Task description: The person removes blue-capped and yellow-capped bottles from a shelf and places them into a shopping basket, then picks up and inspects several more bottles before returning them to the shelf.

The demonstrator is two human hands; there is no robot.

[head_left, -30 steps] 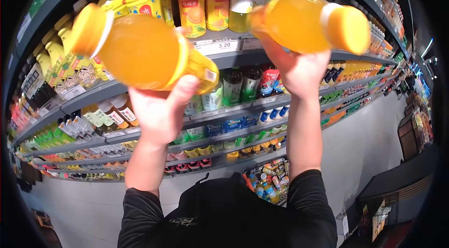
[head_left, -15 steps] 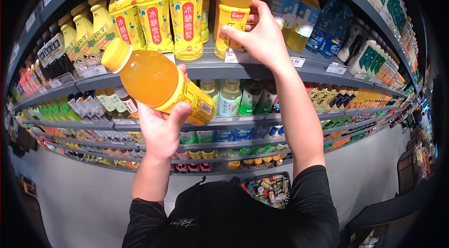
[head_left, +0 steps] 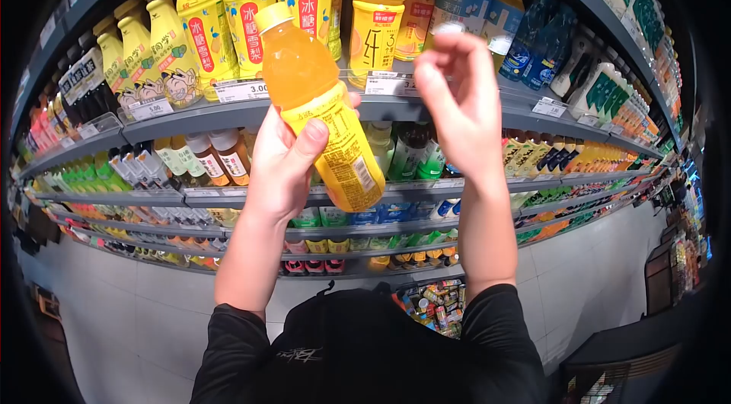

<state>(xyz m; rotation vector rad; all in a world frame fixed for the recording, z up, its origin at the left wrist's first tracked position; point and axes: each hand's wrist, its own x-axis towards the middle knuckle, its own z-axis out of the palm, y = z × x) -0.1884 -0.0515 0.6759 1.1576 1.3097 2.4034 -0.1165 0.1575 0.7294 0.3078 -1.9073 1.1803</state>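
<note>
With left hand (head_left: 283, 156) curled firmly round the tilted orange-drink bottle (head_left: 343, 143), hold the spread right hand (head_left: 466, 114) clear of the upright orange-drink bottle (head_left: 378, 23).

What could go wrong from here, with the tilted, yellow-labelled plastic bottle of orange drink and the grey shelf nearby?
Only the left hand holds the tilted bottle, so it might slip. The empty right hand appears close to the upright yellow-labelled orange-drink bottle on the grey shelf; a careless movement could knock it over.
</note>
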